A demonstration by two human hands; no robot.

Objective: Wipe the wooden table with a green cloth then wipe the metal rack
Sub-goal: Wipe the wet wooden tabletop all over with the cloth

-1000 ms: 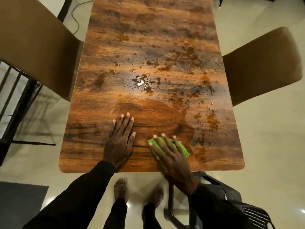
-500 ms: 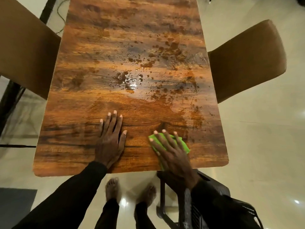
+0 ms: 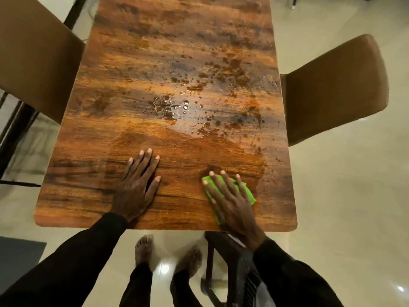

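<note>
At the lower centre of the frame, close to the near edge of the wooden table [image 3: 155,63], the right hand [image 3: 232,204] lies flat with its fingers spread on the green cloth [image 3: 246,191] and presses it to the wood. The cloth shows past the fingertips and along the hand's right side. To its left and apart from it, the left hand [image 3: 137,189] rests palm down on bare wood, fingers straight, holding nothing.

Above both hands, mid-frame, water drops [image 3: 174,107] glisten in a wet patch, with darker splotches spreading toward the upper right. A brown chair [image 3: 37,58] stands close against the table's left edge at upper left, and another chair [image 3: 332,89] against its right edge. A black slatted seat [image 3: 241,282] at lower right is partly hidden by the right sleeve. Bare feet [image 3: 143,249] stand on the pale floor [image 3: 343,196] at bottom centre. A dark mat [image 3: 17,255] lies at lower left, and a dark frame of bars [image 3: 13,129] runs along the left edge.
</note>
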